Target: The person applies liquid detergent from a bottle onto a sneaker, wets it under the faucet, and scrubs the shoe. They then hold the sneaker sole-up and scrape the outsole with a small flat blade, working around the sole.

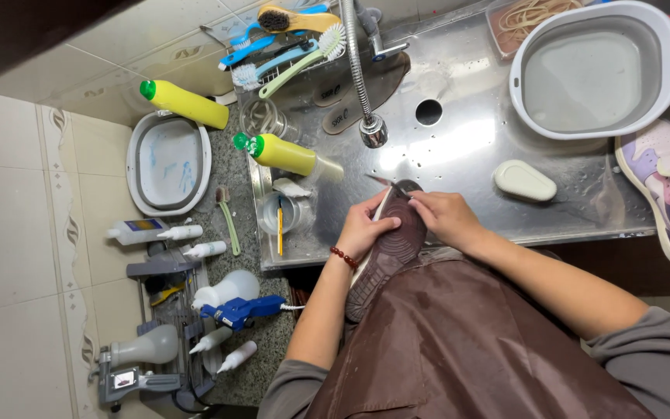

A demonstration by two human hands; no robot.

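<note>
While it is turned sole-up over the near edge of the steel sink, the brown-soled sneaker [388, 250] is gripped by both hands: the left hand [364, 230], with a red bead bracelet [343, 257] at the wrist, wraps the side of the shoe, and the right hand [445, 219] closes on its toe end. The heel rests against a wet brown apron [459, 349]. Just beyond the toe lies the stainless steel sink [474, 132], with a white oval soap bar [524, 181] to the right and a grey-rimmed white plastic basin [597, 68] farther back. A flexible metal tap hose [360, 70] hangs over the drain; a yellow bottle with a green cap [282, 153] lies to the left.
</note>
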